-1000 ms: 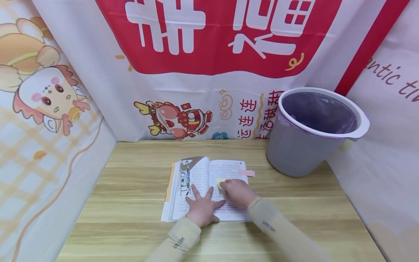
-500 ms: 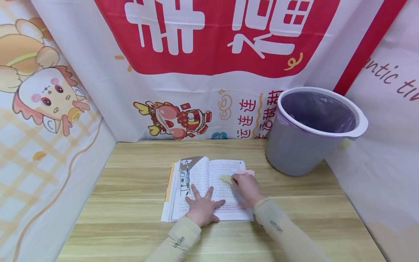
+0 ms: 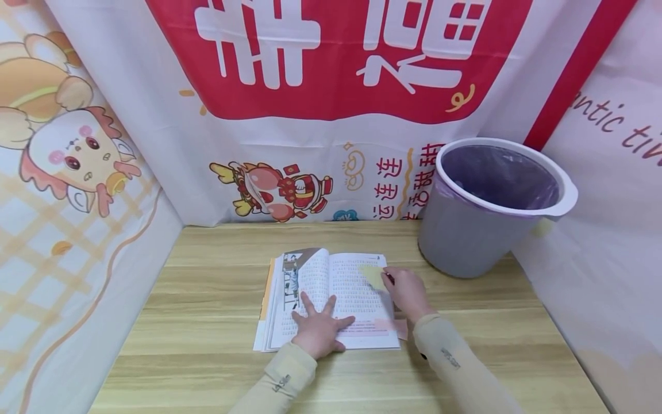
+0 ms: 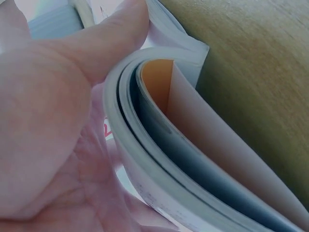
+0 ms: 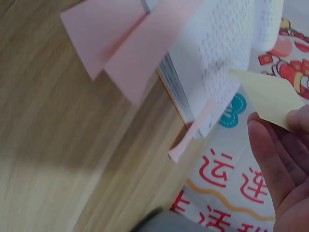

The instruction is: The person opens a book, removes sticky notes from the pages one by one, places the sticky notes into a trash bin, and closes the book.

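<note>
An open book (image 3: 354,290) with printed text lies on the table. My left hand (image 3: 319,330) rests spread over its lower middle, across the gutter; the thumb side shows beside curved page layers (image 4: 159,186) in the left wrist view. My right hand (image 3: 407,290) pinches a yellow sticky note (image 5: 270,96) by one edge between thumb and fingers. In the head view, that note overlaps the upper outer part of the right page. Pink sticky notes (image 5: 152,50) stick out past the book's outer edge, and a narrow pink strip (image 5: 193,133) juts out near a page corner.
A grey trash bin (image 3: 465,236) with a purple liner stands at the back right of the wooden table (image 3: 207,368). Printed cloth hangs behind it and along both sides, with a red panel (image 3: 331,98) at the back.
My right hand has drawn the yellow sticky note rightward from the middle of the right page to its outer edge. A lower pink note now shows beside the wrist. My left hand stays put.
</note>
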### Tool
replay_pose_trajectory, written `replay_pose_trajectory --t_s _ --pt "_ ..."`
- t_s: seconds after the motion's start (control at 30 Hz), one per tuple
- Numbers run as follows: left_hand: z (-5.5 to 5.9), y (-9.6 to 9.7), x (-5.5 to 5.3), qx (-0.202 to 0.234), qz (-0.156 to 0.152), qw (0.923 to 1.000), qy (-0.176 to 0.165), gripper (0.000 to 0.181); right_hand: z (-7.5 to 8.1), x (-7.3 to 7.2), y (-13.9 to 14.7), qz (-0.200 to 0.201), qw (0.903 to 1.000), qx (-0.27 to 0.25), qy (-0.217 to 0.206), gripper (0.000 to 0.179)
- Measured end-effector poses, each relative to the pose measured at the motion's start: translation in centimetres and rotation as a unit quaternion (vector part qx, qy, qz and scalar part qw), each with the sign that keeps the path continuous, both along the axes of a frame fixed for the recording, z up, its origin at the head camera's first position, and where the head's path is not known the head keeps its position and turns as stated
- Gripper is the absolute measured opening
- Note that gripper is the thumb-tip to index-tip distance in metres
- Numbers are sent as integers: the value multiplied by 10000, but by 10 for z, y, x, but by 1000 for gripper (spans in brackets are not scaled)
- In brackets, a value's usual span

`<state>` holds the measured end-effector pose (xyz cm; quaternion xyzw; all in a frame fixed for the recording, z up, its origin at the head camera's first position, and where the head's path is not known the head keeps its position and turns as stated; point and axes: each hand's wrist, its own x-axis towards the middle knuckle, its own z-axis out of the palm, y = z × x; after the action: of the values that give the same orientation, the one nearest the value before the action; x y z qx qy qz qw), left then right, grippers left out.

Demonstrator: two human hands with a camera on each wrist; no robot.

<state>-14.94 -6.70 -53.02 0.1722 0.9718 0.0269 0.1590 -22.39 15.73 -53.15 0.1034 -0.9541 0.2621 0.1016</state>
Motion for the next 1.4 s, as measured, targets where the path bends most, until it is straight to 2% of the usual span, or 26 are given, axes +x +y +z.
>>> replay_pose_trajectory --t_s 0.1,0.2,0.33,0.57,0.73,0.83,0.9,0.97,1.13,1.27,1.4 --pt "-1 0 0 -5 -11 10000 0 70 7 1 7 -27 9993 -141 340 19" --pt "-1 0 0 -18 -15 10000 -5 70 17 3 13 49 9960 -252 854 18" --pt "0 1 1 -4 -10 10000 -28 70 39 6 21 260 9832 -475 1741 16" --pt "3 1 1 64 -13 10000 -8 69 95 15 42 405 9530 -626 2937 22" --pt "2 1 2 75 -23 10000 37 69 144 21 60 390 9284 -894 3587 23" --pt "2 1 1 113 -6 9999 53 69 175 22 72 251 9127 -1129 3919 18" --pt "2 1 2 125 2 9999 55 69 193 21 82 33 9075 -1207 4023 14" --pt "2 1 2 139 16 9999 59 69 209 19 92 -269 9101 -1201 3956 13" --pt "1 0 2 140 10 9999 34 69 232 6 121 -1066 9347 -920 3265 23" --pt "1 -1 2 122 -10 9999 54 69 235 -8 139 -1490 9493 -665 2689 26" --pt "1 -1 3 75 -43 9999 94 69 231 -20 153 -1738 9601 -413 2151 28"
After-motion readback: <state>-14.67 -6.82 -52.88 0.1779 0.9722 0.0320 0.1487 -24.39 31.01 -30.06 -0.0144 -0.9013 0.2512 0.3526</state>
